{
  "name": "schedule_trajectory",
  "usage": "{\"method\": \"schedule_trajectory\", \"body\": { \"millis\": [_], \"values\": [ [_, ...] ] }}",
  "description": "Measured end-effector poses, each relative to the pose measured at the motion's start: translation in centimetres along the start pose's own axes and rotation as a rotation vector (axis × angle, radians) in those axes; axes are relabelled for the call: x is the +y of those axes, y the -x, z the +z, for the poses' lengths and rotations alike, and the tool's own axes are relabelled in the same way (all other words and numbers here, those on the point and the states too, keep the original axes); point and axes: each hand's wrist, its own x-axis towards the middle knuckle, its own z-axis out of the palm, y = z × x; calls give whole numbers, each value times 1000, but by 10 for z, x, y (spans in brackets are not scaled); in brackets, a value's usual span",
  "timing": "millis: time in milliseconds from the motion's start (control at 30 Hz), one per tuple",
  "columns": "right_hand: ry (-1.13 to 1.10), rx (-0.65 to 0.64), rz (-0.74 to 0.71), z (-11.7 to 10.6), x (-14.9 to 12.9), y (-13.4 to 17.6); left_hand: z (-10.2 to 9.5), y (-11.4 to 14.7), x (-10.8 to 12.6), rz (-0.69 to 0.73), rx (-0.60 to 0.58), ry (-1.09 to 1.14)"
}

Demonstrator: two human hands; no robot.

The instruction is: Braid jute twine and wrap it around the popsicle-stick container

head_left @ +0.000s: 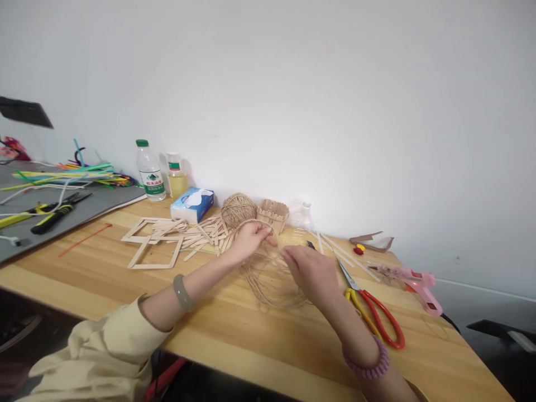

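Loose strands of brown twine point(268, 293) loop down between my hands onto the wooden table. My left hand point(253, 241) pinches the twine between thumb and fingers, just in front of a twine ball point(238, 209). To its right, my right hand point(312, 273) is closed with its fingertips on the thin strands; its back hides most of the grip. Behind the hands stands a small basket of craft sticks point(273, 215). Scissors point(371, 310) with red and yellow handles lie beside my right wrist.
Loose craft sticks point(205, 234) and stick frames point(154, 262) lie left of my hands. A tissue pack point(192, 205), a water bottle point(151, 173) and a jar point(176, 176) stand near the wall. A pink glue gun point(412, 279) lies right. Pliers point(52, 218) and pipe cleaners point(79, 176) rest on a grey mat.
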Motion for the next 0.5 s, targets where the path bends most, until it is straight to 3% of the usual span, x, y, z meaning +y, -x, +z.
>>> {"method": "schedule_trajectory", "body": {
  "millis": [100, 167, 300, 400, 500],
  "values": [
    [-28, -120, -141, 9, -9, 2, -4, -1, 2, -11, 74, 280],
    [14, -194, -122, 12, -9, 2, -13, -5, 5, -4, 119, 479],
    [182, -330, 63, 3, 14, 1, -54, -17, 19, 21, 358, 774],
    [240, -399, 241, -17, 44, 3, -99, -22, 34, 95, 600, 887],
    [248, -409, 453, -39, 71, 8, -138, -24, 48, 136, 769, 970]
  ]
}}
